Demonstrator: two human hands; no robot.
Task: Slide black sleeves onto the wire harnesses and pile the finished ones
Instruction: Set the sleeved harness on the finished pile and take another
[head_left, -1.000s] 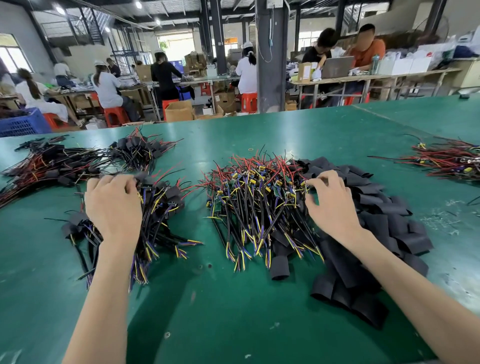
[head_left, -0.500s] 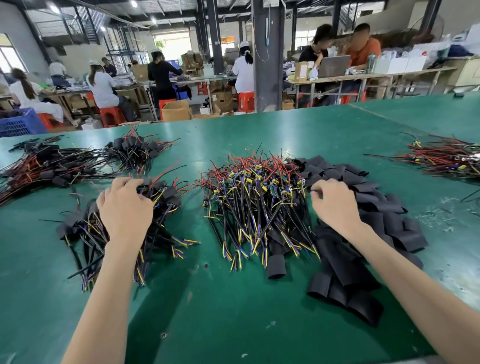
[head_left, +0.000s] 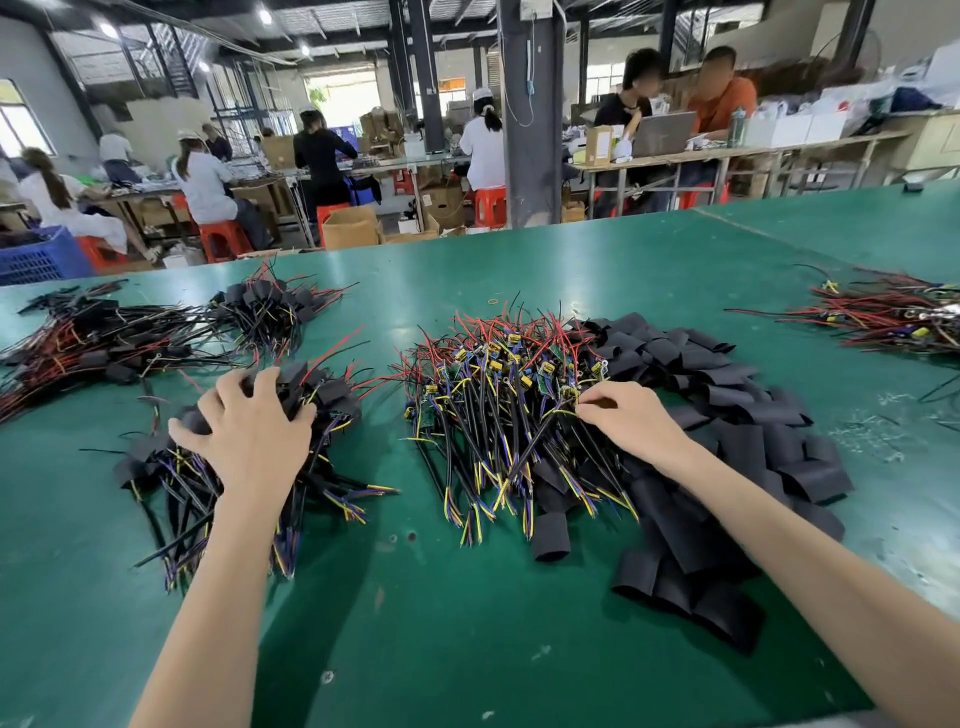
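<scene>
On the green table (head_left: 467, 623), a heap of bare wire harnesses (head_left: 483, 415) with red, black and yellow leads lies in the middle. Loose black sleeves (head_left: 737, 441) are piled just to its right. My right hand (head_left: 631, 415) sits at the heap's right edge, fingertips pinching a harness there. On the left, my left hand (head_left: 252, 431) rests on top of the pile of sleeved harnesses (head_left: 332, 400), fingers spread and bent over the black sleeves. What lies under that palm is hidden.
More sleeved harnesses lie at the far left (head_left: 88, 343) and behind the left pile (head_left: 270, 309). Another bundle of red-wired harnesses (head_left: 893, 317) sits at the right edge. One loose sleeve (head_left: 550, 535) lies in front of the heap. People work at benches beyond the table.
My right hand shifted left off the sleeve pile's edge onto the harness heap, and its fingertips closed on a harness. My left hand stayed on the sleeved pile, spreading slightly.
</scene>
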